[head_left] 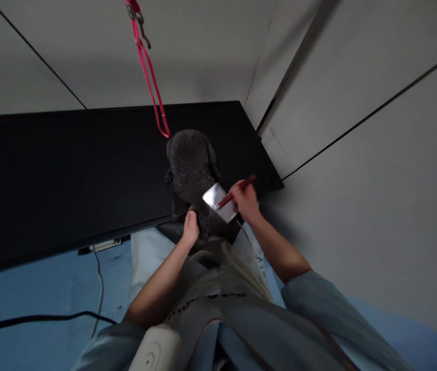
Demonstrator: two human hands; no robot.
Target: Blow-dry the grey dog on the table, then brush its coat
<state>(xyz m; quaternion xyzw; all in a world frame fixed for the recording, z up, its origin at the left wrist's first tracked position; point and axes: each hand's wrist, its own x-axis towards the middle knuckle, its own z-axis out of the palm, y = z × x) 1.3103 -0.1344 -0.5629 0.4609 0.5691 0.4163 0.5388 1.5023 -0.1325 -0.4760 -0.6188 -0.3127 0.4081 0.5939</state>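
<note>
A dark grey, curly-coated dog (192,165) is on the black table, close to its front edge. My left hand (191,226) is closed at the dog's near end, the thumb showing and the fingers mostly hidden by the coat. Which part of the dog it grips, I cannot make out. My right hand (244,200) grips the dark red handle of a slicker brush (215,196). The brush's broad, shiny silver head is at the dog's right side, near the coat; its outline is a little blurred.
The black table (67,170) runs left along the pale wall (203,51), with a corner on the right. A pink loop leash (152,77) with a metal clip hangs down to the dog's far end. A black cable (40,318) crosses the blue floor (48,288).
</note>
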